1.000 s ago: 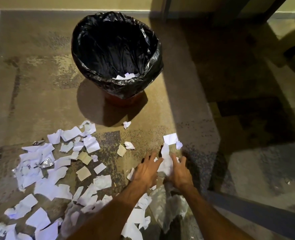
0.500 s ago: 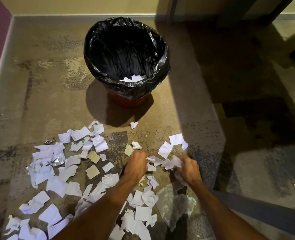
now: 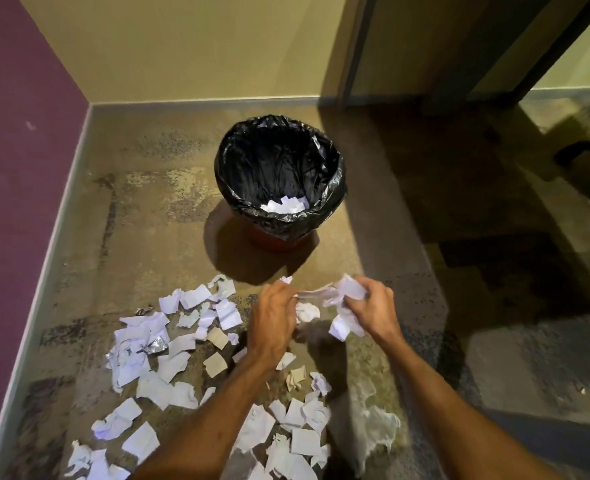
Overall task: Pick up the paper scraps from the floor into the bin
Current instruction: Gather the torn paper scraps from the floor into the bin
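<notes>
Here, loose paper scraps (image 3: 155, 344) litter the floor (image 3: 148, 220) at left. Your left grip (image 3: 274, 317), the bin (image 3: 286, 220) beyond it, pinches one end of a crumpled wad (image 3: 347, 289); your right grip (image 3: 373, 310) curls round the rest. Featherlight, limp stuff: bunch it at the middle, or strays will likely flutter off.

Path to bin (image 3: 281, 218): bare floor (image 3: 324, 268) at 12 o'clock; bin mouth open upward.
Clutter: paper scraps (image 3: 168, 362) litter the floor, 6 to 9 o'clock.
Boundary: purple wall (image 3: 19, 168) at 9 o'clock.
</notes>
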`<state>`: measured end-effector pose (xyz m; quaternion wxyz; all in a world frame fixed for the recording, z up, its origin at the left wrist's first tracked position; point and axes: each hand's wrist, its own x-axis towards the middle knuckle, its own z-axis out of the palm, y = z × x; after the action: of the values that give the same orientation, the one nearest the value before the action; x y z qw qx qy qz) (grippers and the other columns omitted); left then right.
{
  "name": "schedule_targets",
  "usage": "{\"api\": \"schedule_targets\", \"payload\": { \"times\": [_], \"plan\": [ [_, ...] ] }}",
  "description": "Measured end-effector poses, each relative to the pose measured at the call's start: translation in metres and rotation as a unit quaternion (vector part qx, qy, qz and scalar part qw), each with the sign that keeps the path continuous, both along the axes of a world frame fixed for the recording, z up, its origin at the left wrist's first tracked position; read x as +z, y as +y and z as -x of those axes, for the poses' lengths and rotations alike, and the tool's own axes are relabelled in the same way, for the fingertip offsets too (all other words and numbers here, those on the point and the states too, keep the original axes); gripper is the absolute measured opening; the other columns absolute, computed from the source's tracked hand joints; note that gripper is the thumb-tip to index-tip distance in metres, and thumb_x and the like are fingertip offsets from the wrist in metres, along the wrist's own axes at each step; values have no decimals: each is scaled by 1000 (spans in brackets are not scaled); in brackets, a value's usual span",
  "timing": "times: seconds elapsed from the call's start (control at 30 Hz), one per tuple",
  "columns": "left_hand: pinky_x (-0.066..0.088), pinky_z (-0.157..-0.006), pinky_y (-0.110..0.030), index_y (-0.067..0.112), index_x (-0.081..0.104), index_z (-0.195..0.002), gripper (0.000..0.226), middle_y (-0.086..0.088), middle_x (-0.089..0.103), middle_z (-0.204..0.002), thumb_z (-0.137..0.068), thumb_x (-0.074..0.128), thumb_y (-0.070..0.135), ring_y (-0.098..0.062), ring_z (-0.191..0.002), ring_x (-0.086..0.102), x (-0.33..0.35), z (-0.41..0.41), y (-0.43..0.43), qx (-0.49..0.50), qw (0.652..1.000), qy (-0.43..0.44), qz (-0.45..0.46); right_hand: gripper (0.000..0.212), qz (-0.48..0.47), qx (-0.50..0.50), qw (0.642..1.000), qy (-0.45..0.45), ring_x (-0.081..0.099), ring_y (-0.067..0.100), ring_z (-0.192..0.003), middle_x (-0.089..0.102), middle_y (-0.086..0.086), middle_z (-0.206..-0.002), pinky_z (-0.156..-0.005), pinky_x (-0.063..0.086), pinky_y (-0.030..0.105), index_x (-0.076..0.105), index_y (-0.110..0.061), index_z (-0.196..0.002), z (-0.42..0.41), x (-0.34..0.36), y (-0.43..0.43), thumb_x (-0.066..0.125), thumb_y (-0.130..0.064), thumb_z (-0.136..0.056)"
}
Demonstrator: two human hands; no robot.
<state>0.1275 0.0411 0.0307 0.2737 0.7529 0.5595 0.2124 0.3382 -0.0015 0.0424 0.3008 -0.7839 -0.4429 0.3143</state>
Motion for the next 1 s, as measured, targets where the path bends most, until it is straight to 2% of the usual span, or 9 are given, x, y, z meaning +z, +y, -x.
{"api": "schedule_targets", "payload": {
  "times": [0.07, 0.13, 0.27, 0.37, 0.5, 0.67, 0.8, 0.87, 1.0],
  "plan": [
    [58, -87, -23, 18, 76, -125, 28, 6, 68, -114, -99, 68, 9, -9, -103, 60, 30, 0, 21, 14, 997, -38, -72, 3, -56, -2, 998, -8, 59, 6, -68, 70, -1, -79, -57, 48, 25, 78, -16, -89, 6, 33, 29, 77, -14, -88],
    [58, -85, -26, 14, 78, -121, 28, 5, 69, -110, -97, 69, 5, -12, -99, 59, 57, -3, 46, 22, 989, -61, -133, 4, -116, -5, 993, -20, 55, 6, -64, 67, -2, -72, -56, 48, 32, 74, -16, -83, 9, 62, 60, 78, -17, -84],
    [52, -88, -24, 11, 79, -117, 26, 0, 72, -107, -95, 70, 1, -15, -98, 61, 94, -15, 99, 69, 974, -104, -191, 23, -194, -14, 980, -27, 43, 2, -60, 50, -9, -63, -54, 37, 24, 57, -24, -69, 11, 111, 116, 74, -12, -79],
    [53, -86, -26, 14, 79, -118, 28, 2, 71, -108, -95, 68, 1, -16, -99, 60, 108, -22, 138, 83, 971, -97, -202, 16, -207, -28, 978, -25, 47, 7, -60, 54, -7, -64, -52, 39, 23, 59, -20, -70, 13, 128, 157, 72, -14, -78],
    [56, -85, -37, 16, 79, -119, 29, 0, 69, -105, -98, 64, 4, -19, -97, 62, 105, -25, 186, 90, 977, -71, -178, 5, -193, -34, 980, -29, 64, 16, -75, 70, 2, -82, -58, 51, 28, 72, -15, -86, 18, 121, 204, 77, -17, -84],
    [53, -85, -37, 16, 76, -125, 30, -10, 71, -116, -96, 69, 12, -30, -105, 68, 83, -24, 219, 87, 990, -2, -115, 32, -99, -32, 994, -39, 66, 26, -94, 67, 7, -102, -77, 61, 40, 69, -9, -111, 24, 89, 236, 82, -21, -84],
    [52, -93, -39, 14, 67, -137, 41, -12, 65, -131, -96, 74, 17, -32, -117, 66, 81, -23, 222, 72, 994, 21, -74, 62, -6, -9, 1000, -23, 62, 32, -114, 62, 16, -133, -86, 56, 41, 51, -11, -143, 24, 84, 246, 77, -31, -90],
    [51, -98, -42, 14, 67, -137, 38, -13, 64, -134, -100, 70, 17, -32, -120, 65, 82, -22, 221, 73, 994, 24, -79, 78, 18, 10, 1000, -4, 59, 33, -122, 54, 17, -146, -90, 57, 42, 37, -12, -155, 24, 89, 248, 78, -32, -91],
    [50, -97, -41, 14, 70, -130, 28, -12, 64, -130, -103, 61, 15, -31, -117, 64, 80, -17, 215, 80, 992, 7, -95, 95, 36, 0, 996, 81, 57, 37, -130, 43, 19, -156, -79, 62, 40, 20, -13, -164, 25, 92, 251, 77, -34, -91]
  ]
}}
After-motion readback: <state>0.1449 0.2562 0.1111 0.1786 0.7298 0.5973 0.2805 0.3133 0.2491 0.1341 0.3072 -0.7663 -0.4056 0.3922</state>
